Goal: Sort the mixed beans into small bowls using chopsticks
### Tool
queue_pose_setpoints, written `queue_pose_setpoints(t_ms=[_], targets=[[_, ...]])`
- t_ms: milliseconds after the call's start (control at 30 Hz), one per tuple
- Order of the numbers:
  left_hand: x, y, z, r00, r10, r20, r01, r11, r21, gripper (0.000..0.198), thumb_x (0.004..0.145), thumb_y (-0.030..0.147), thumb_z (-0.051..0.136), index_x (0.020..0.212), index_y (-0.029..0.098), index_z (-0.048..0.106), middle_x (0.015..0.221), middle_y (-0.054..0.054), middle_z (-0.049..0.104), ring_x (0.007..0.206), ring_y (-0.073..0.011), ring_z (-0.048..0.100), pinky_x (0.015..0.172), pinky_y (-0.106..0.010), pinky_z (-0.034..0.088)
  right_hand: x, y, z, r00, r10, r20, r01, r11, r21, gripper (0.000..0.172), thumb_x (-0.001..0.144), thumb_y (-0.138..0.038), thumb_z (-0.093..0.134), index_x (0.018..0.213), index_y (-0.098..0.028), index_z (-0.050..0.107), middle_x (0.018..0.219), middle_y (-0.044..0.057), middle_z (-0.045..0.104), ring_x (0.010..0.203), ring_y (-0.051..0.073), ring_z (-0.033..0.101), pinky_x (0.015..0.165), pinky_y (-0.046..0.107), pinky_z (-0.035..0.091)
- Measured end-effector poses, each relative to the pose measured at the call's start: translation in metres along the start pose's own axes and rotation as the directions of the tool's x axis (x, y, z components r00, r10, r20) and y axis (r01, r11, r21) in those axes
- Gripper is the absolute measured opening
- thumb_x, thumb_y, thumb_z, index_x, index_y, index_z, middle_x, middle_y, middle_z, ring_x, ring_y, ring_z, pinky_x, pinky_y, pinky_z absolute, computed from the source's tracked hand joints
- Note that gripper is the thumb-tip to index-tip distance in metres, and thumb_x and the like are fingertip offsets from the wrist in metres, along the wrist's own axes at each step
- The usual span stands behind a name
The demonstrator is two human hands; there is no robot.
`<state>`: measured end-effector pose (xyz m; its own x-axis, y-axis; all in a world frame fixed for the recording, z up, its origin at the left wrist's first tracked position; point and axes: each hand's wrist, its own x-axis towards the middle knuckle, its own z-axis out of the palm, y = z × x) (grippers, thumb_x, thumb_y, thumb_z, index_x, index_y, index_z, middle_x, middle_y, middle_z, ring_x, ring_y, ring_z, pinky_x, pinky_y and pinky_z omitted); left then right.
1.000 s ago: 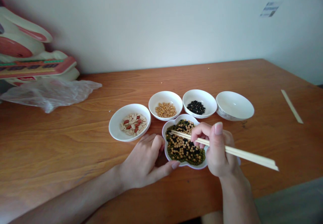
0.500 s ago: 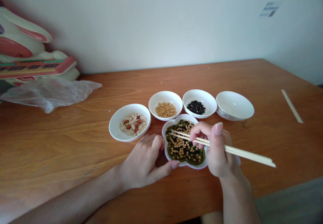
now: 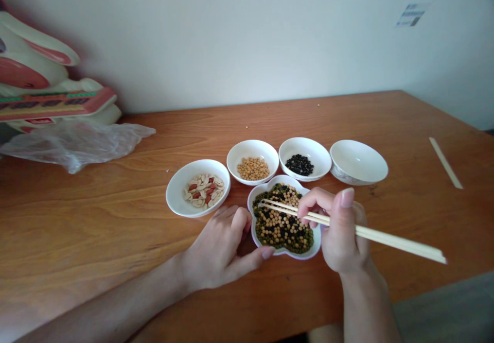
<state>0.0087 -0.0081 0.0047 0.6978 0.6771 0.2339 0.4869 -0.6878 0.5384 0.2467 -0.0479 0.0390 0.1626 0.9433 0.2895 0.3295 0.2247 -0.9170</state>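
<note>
A pair of pale wooden chopsticks (image 3: 389, 237) is pinched in my right hand (image 3: 341, 229), which hovers over the right side of a flower-shaped dish (image 3: 317, 241). Their tips reach down among the mixed beans (image 3: 283, 223) at the dish's left part; whether a bean sits between them is too small to tell. Green, black and yellow beans lie mixed there. Against the dish's left rim, my left hand (image 3: 216, 247) is curled, with its thumb at the near edge, steadying it on the table.
Behind the dish stand white bowls: one with peanuts (image 3: 204, 191), one with yellow soybeans (image 3: 253, 168), one with black beans (image 3: 299, 165), and an empty bowl (image 3: 358, 160) at the right. A wooden stick (image 3: 445, 163) lies far right. A plastic bag (image 3: 77, 139) and a cartoon-animal object (image 3: 50, 83) are at left.
My right hand has shifted a little to the right, and the chopsticks' back ends swung outward with it. Their tips stay at nearly the same spot. My left hand has not moved.
</note>
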Motion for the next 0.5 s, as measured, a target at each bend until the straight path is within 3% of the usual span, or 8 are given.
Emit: queue_pose_setpoints(t_ms=[100,200,367,500], targets=[[-0.001,-0.001,0.001,1.0,0.006,0.0,-0.006,1.0,0.007,0.034,0.102,0.053,0.065,0.1,0.023,0.049,0.087,-0.003,0.066,0.074,-0.0218,0.063,0.067,-0.036,0.052,-0.001,0.003,-0.009,0.997,0.015,-0.08,-0.012,0.999,0.037,0.085,0.106,-0.079,0.02,0.064,-0.023,0.068,0.055,0.005,0.059,0.052,0.018,0.056,0.048,0.033,0.039],[-0.002,-0.002,0.0,1.0,0.003,0.017,-0.003,1.0,-0.004,0.034,0.103,0.053,0.065,0.099,0.023,0.049,0.087,-0.003,0.065,0.074,-0.022,0.063,0.067,-0.036,0.051,0.0,0.007,-0.02,0.967,-0.029,-0.254,0.035,0.999,0.017,0.091,0.102,-0.084,0.014,0.062,-0.023,0.068,0.053,0.007,0.059,0.049,0.02,0.059,0.045,0.033,0.041],[-0.003,-0.001,-0.001,1.0,-0.002,0.019,0.003,1.0,-0.009,0.034,0.103,0.053,0.064,0.1,0.022,0.05,0.087,-0.004,0.065,0.074,-0.0224,0.063,0.065,-0.036,0.051,0.006,0.004,-0.021,0.829,-0.077,-0.554,0.09,0.996,-0.004,0.086,0.108,-0.074,0.013,0.064,-0.023,0.066,0.052,0.007,0.057,0.049,0.02,0.059,0.049,0.034,0.043],[-0.002,-0.002,0.0,1.0,0.002,0.016,-0.002,1.0,-0.004,0.034,0.103,0.053,0.064,0.099,0.023,0.049,0.087,-0.004,0.065,0.074,-0.0225,0.063,0.066,-0.036,0.051,0.011,-0.001,-0.011,0.748,-0.001,-0.664,0.015,1.0,0.015,0.083,0.11,-0.069,0.015,0.063,-0.022,0.065,0.055,0.005,0.06,0.048,0.016,0.053,0.048,0.031,0.038]])
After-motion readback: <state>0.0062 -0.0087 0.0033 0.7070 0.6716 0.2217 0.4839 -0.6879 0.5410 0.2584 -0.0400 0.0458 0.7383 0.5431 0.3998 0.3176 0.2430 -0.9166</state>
